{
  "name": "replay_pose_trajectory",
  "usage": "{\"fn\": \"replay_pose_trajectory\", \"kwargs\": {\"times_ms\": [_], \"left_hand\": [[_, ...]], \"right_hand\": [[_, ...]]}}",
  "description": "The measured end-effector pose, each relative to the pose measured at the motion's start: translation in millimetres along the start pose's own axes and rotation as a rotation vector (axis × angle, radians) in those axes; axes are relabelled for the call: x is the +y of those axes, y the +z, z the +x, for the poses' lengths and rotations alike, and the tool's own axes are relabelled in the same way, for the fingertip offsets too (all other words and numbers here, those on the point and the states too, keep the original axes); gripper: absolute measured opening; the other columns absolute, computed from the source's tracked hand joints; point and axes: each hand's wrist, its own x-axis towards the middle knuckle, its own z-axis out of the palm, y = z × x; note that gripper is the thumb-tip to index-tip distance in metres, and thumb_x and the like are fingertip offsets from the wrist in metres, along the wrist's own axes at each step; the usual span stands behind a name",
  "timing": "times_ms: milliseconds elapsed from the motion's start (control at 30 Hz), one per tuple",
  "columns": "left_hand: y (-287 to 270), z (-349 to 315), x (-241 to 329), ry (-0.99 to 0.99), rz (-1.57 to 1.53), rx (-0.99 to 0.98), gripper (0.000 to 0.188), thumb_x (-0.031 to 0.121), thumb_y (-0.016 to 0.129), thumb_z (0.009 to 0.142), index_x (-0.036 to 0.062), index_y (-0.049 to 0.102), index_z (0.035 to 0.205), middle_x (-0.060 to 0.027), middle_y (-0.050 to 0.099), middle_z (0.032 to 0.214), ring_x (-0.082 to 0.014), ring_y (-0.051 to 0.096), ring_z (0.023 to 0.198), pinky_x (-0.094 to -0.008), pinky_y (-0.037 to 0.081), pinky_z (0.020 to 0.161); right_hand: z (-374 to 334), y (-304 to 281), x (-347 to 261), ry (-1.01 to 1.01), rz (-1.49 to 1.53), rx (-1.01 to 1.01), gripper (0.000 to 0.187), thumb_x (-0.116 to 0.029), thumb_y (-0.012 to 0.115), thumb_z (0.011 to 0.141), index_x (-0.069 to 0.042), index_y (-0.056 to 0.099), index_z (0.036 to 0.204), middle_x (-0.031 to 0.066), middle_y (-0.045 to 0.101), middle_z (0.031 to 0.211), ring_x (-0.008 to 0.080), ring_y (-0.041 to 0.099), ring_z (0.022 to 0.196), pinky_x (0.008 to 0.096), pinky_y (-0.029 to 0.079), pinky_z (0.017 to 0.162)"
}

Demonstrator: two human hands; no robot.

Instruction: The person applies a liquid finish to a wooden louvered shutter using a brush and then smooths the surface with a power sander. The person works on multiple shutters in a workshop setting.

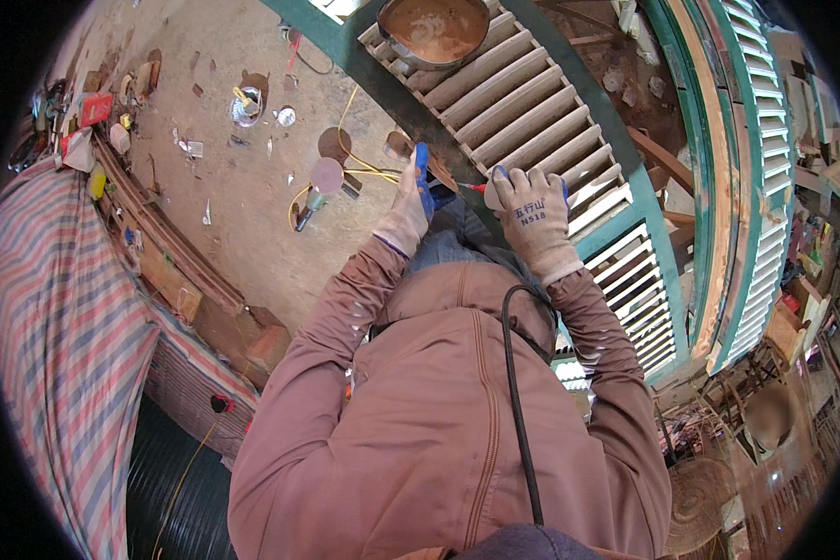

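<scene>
Both my hands wear pale work gloves with blue palms. My right hand (535, 219) is closed around the red handle (477, 188) of a small tool, whose thin metal end points left; its exact kind is too small to tell. My left hand (413, 198) is beside it, edge-on, its fingers stretched out and pointing away from me. A reddish-brown strip lies just past the left fingers; whether they touch it, I cannot tell. Under and beyond my hands is a green-framed louvred shutter (637, 177) with pale slats. A round bowl (436, 63) of brown material rests on its far part.
A power tool with a round disc (327, 175) and yellow cord lies on the concrete floor at left. Farther off stands a small container (246, 107) amid scraps. More green shutters (773, 168) stand at right. Striped cloth (70, 327) hangs at left above long wooden boards (173, 247).
</scene>
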Motion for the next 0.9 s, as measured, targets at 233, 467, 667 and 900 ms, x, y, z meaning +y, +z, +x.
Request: {"fn": "replay_pose_trajectory", "kwargs": {"times_ms": [233,467,667,900], "left_hand": [[-13.0,16.5,-7.9,-0.004,0.005,0.055,0.055,0.060,0.060,0.098,0.0126,0.061,0.126,-0.0114,0.069,0.110,-0.0269,0.069,0.099,-0.0500,0.059,0.088],[-17.6,19.0,-12.8,0.027,0.013,0.029,0.054,0.058,0.059,0.099,0.0126,0.061,0.129,-0.0103,0.070,0.113,-0.0259,0.070,0.101,-0.0471,0.061,0.089],[-16.2,9.8,-8.3,0.028,0.015,-0.031,0.051,0.056,0.058,0.101,0.0130,0.060,0.130,-0.0096,0.070,0.115,-0.0241,0.071,0.101,-0.0453,0.061,0.088],[-11.9,14.6,-11.3,0.025,-0.095,-0.045,0.050,0.054,0.059,0.101,0.0128,0.060,0.130,-0.0084,0.070,0.119,-0.0245,0.072,0.102,-0.0456,0.063,0.085]], "right_hand": [[4.7,-0.4,-1.2,-0.011,-0.054,-0.005,0.059,-0.030,0.079,0.080,-0.014,0.061,0.135,0.0049,0.066,0.115,0.0244,0.061,0.109,0.0425,0.044,0.094],[19.3,-10.2,-2.2,-0.063,-0.075,-0.030,0.053,-0.024,0.073,0.083,-0.013,0.062,0.134,0.0051,0.066,0.116,0.0245,0.060,0.110,0.0417,0.043,0.095],[29.7,-11.8,3.5,-0.194,-0.193,-0.016,0.051,-0.024,0.073,0.083,-0.016,0.063,0.132,0.0031,0.064,0.114,0.0228,0.060,0.112,0.0407,0.043,0.097],[53.3,-31.3,9.9,-0.342,-0.319,-0.124,0.053,-0.022,0.074,0.083,-0.019,0.061,0.134,0.0005,0.064,0.118,0.0215,0.060,0.114,0.0415,0.042,0.099]]}}
